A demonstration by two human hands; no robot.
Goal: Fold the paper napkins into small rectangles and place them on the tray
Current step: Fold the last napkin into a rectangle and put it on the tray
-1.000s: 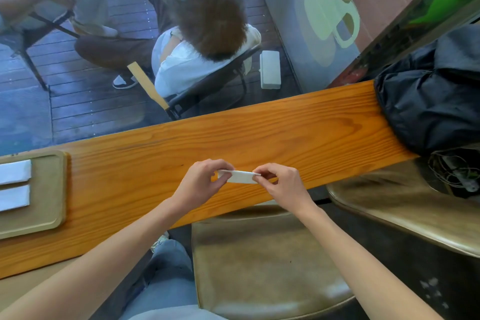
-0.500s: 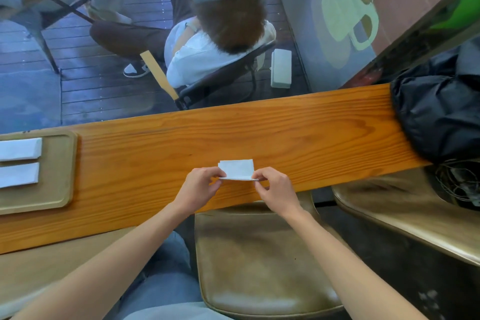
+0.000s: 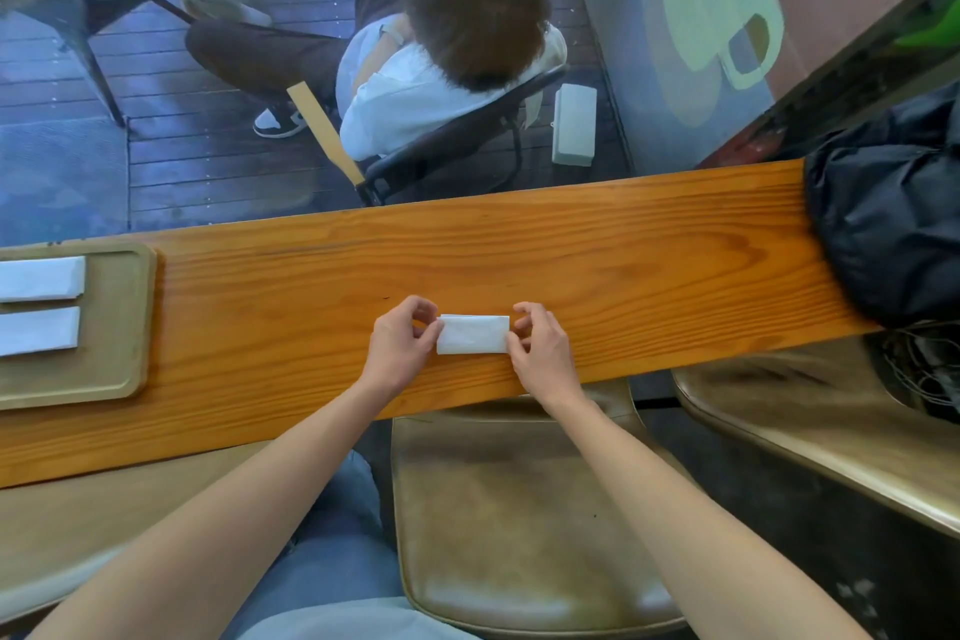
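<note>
1. While both of my hands are on it, the current napkin (image 3: 472, 334) lies flat on the wooden desk (image 3: 623, 265), near its near edge and about mid-way along. It already looks like a small rectangle, long side left to right.
2. Left hand (image 3: 397, 348): thumb and forefinger pinch the napkin's left short edge. Grip: grasping the napkin.
3. Right hand (image 3: 540, 353): fingertips curl round the right short edge. Grip: also grasping the napkin. I cannot tell how hard either hand presses.
4. Done so far: two folded napkins (image 3: 39, 278) lie side by side in the tray (image 3: 122, 327), one far and one near, apart from each other. The tray sits on the desk at far left, partly cut off by the frame edge, so more napkins there may be out of view.
5. Judgement: folding of this third piece appears finished or at its last crease. What remains for it is the carry leftward, well away from here, onto the tray.
6. No unfolded napkins are visible, so I cannot say how many are left.
7. A dark bag (image 3: 893, 224) rests on the desk's right end, clear of the work.
</note>
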